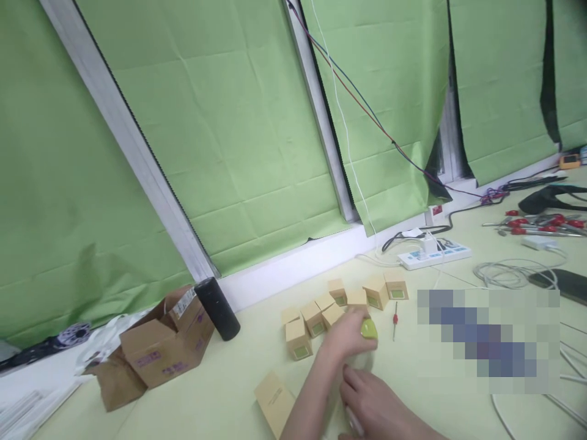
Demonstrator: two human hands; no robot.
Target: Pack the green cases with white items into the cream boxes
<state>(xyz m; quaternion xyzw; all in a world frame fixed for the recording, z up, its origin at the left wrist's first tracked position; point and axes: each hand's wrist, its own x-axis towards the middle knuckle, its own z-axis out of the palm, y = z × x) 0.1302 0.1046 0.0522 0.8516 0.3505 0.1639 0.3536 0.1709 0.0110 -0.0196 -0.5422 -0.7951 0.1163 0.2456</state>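
Observation:
Near the middle of the table, my left hand [351, 336] has its fingers closed around a small yellow-green object [369, 329]. Just below it, my right hand [373, 400] is closed, with a whitish object [354, 421] showing under its fingers; what it is stays unclear. Several small cardboard boxes [298, 339] with green-marked openings stand beyond and left of my left hand. A larger flat cardboard box [274, 400] lies left of my left forearm. To the right of my left hand is a thin screwdriver-like tool [395, 319] with a red middle.
An open carton [167, 348] and a black cylinder [217, 308] stand at the left. A white power strip [435, 253] lies by the wall. Coiled cables [509, 273], red-handled tools [545, 225] and a dark flat object [562, 284] are at the right. Part of the table is pixelated.

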